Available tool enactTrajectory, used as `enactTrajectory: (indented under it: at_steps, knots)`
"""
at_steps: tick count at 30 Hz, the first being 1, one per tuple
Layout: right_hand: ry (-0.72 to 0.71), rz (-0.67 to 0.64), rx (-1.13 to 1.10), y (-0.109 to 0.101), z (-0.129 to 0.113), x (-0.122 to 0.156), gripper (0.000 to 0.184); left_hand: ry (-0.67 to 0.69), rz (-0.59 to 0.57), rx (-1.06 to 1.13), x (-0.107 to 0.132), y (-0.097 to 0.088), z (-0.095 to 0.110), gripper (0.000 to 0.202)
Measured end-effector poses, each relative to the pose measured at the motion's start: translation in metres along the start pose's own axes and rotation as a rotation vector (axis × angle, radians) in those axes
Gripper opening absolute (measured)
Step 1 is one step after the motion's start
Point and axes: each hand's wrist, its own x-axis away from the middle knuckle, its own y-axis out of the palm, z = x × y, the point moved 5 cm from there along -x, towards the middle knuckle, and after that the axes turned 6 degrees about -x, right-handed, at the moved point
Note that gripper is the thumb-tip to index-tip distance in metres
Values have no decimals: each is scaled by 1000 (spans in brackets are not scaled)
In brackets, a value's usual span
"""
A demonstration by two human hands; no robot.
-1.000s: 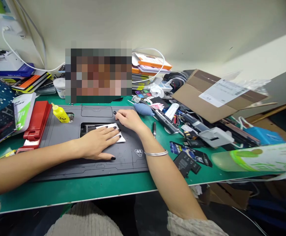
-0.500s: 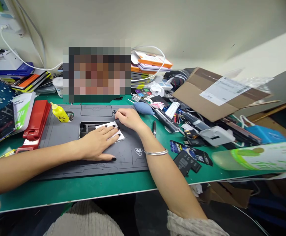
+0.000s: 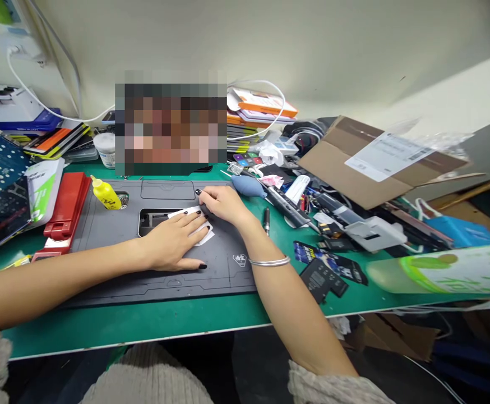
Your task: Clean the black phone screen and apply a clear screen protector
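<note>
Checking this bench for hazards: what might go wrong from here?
The left hand presses on the white sheet while the right hand works its corner; the sheet may crease or slip. The yellow bottle leans on the grey mat and might tip. The green-labelled bottle lies on the table near its edge and could roll off.

**Where everything sits on the bench**

So the mat (image 3: 102, 247) takes up the middle of the table (image 3: 144, 325), close to the front edge. A sheet (image 3: 206, 235) lies mid-mat, partly over a recess. The left hand (image 3: 173, 241) lies flat on the sheet. The right hand (image 3: 223, 205) is just behind it, fingertips on the sheet's far corner. A squeeze bottle (image 3: 105, 193) is at the mat's back left corner, with a flat case (image 3: 66, 207) just left of the mat. Right of the mat there's a pen (image 3: 266, 220), an air blower (image 3: 247, 186) behind it, and a cardboard box (image 3: 354, 163) further back right.
</note>
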Motion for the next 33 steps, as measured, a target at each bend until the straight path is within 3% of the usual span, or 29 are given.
enactTrajectory:
  at_steps: [4, 11, 14, 19, 27, 33]
  knots:
    - [0, -1, 10, 0, 0, 0, 32, 20, 2, 7, 0, 0, 1, 78]
    - [-3, -4, 15, 0, 0, 0, 33, -71, 11, 19, -7, 4, -18, 78]
    - [-8, -2, 14, 0, 0, 1, 33, -75, 7, 10, -6, 3, -15, 79]
    - [-9, 0, 14, 0, 0, 0, 32, 30, 17, 33, -2, -2, 0, 76]
    - [-4, 3, 11, 0, 1, 1, 32, -112, -30, 42, -2, 0, -21, 76]
    - [-3, -3, 8, 0, 0, 1, 32, -23, -8, 30, 2, -3, -7, 79]
